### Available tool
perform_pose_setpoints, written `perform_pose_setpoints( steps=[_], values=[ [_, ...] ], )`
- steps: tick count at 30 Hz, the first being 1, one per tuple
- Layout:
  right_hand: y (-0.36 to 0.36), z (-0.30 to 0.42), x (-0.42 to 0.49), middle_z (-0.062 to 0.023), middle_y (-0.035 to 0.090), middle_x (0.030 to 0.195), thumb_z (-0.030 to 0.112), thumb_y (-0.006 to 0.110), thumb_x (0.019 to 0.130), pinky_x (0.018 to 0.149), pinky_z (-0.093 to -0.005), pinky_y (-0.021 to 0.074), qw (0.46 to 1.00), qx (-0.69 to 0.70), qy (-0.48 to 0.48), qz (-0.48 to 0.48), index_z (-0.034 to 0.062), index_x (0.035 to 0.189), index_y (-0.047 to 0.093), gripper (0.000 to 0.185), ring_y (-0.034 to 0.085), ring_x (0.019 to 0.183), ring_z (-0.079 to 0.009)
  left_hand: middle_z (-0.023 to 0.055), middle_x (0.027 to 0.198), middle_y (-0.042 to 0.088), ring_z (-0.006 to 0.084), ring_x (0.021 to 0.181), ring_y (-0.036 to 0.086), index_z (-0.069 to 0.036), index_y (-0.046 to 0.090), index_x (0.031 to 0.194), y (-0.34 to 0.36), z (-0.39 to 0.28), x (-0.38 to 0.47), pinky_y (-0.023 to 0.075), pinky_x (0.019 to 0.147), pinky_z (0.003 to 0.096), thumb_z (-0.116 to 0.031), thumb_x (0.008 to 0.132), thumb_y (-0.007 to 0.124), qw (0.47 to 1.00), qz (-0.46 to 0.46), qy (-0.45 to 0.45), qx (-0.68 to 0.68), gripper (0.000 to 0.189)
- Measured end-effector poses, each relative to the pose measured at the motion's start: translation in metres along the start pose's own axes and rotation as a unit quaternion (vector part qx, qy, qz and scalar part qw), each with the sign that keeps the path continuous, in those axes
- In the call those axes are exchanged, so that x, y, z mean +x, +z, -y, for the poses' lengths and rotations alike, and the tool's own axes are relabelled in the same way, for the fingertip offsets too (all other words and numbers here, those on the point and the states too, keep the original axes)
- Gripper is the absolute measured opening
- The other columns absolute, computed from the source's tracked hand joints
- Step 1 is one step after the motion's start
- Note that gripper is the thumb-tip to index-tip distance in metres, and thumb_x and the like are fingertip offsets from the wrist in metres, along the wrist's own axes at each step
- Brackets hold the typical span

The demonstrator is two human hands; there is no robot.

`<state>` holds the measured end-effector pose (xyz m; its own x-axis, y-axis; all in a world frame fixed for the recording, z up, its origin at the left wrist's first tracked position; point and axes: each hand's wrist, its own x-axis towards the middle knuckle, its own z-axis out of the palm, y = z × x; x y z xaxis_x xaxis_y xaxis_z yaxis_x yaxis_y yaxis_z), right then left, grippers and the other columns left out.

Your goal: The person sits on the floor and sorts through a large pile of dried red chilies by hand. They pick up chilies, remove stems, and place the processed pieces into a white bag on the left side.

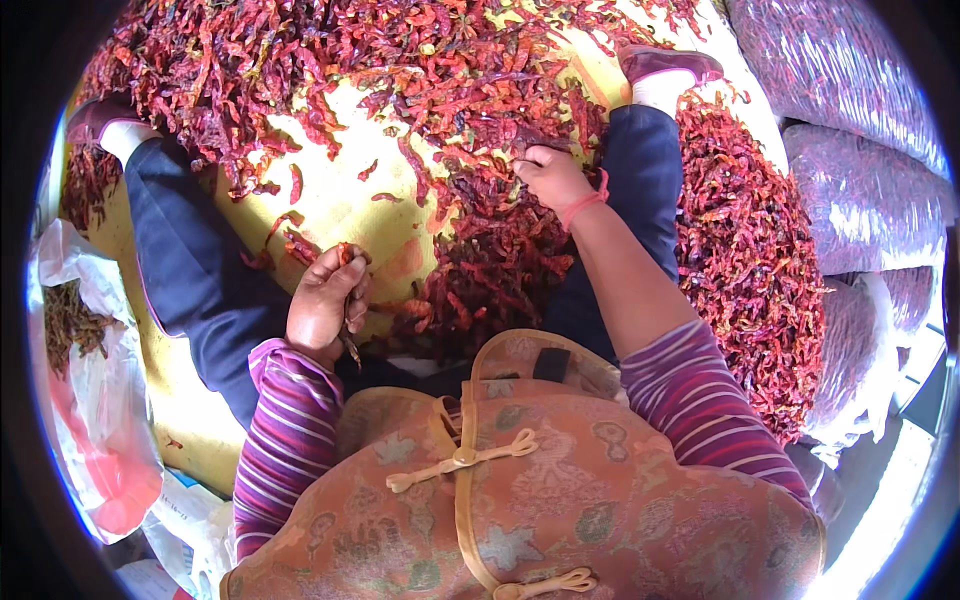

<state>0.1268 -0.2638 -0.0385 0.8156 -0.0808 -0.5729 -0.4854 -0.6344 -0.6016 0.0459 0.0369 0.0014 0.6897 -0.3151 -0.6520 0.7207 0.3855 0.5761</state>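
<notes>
My left hand [328, 300] is closed around dried red chilli peppers [300, 246]. Some stick out past the thumb, and a thin brown stalk-like piece [350, 349] hangs below the fingers. At the edge of a heap of dried red chillies [495, 225] between my legs, my right hand [553, 178] has its fingers curled in a pinch against a dark dried chilli [541, 139]. A pink band circles the right wrist. Loose chillies, such as one [295, 184] nearer the left leg, lie on a yellow mat [352, 187].
A larger spread of dried chillies [300, 52] covers the mat beyond my feet. Another chilli heap [750, 285] lies outside my right leg. Filled clear plastic bags [862, 195] are stacked at right. At left, an open plastic bag [112, 397] holds brown stalk-like bits [71, 322].
</notes>
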Motion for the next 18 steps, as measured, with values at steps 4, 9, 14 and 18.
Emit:
perform_pose_setpoints(
  steps=[4,9,14,18],
  values=[
    [0.003,0.028,-0.044,0.0014,0.052,0.069,0.018,0.047,0.082,0.048,-0.018,0.0363,0.941,0.301,0.037,0.147,0.0045,0.086,0.055,0.016,0.045,0.056,-0.0051,-0.0022,0.058,0.039,0.0053,0.041,0.032,-0.008,0.049,0.089,0.004,-0.003,-0.003,0.0253,0.034,0.0171,-0.015,0.083,0.046,0.999,0.029,-0.024,-0.029,0.01],
    [0.034,0.057,-0.087,0.0015,0.051,0.074,0.019,0.046,0.083,0.059,-0.0208,0.0393,0.899,0.349,-0.043,0.262,0.0035,0.088,0.055,0.018,0.046,0.065,-0.0059,-0.0028,0.057,0.036,0.0055,0.043,0.032,-0.01,0.048,0.097,0.021,-0.003,-0.013,0.0238,0.034,0.0177,-0.016,0.083,0.047,0.989,0.115,-0.081,-0.054,0.016],
    [0.07,0.067,-0.104,0.0013,0.05,0.076,0.012,0.047,0.082,0.066,-0.0218,0.0381,0.923,0.213,-0.188,0.261,0.0012,0.089,0.052,0.014,0.043,0.071,-0.0061,-0.0032,0.057,0.039,0.0049,0.041,0.033,-0.012,0.048,0.085,0.031,-0.002,-0.016,0.0236,0.034,0.0172,-0.021,0.084,0.047,0.975,0.154,-0.154,-0.044,0.009],
    [0.079,0.068,-0.107,0.001,0.049,0.08,0.007,0.047,0.081,0.068,-0.0211,0.0379,0.903,0.299,-0.175,0.255,0.0005,0.093,0.05,0.014,0.043,0.075,-0.0053,-0.0038,0.057,0.041,0.0041,0.042,0.034,-0.009,0.053,0.082,0.024,-0.004,-0.014,0.025,0.035,0.0167,-0.022,0.084,0.048,0.976,0.137,-0.169,-0.002,0.014]
  ],
)
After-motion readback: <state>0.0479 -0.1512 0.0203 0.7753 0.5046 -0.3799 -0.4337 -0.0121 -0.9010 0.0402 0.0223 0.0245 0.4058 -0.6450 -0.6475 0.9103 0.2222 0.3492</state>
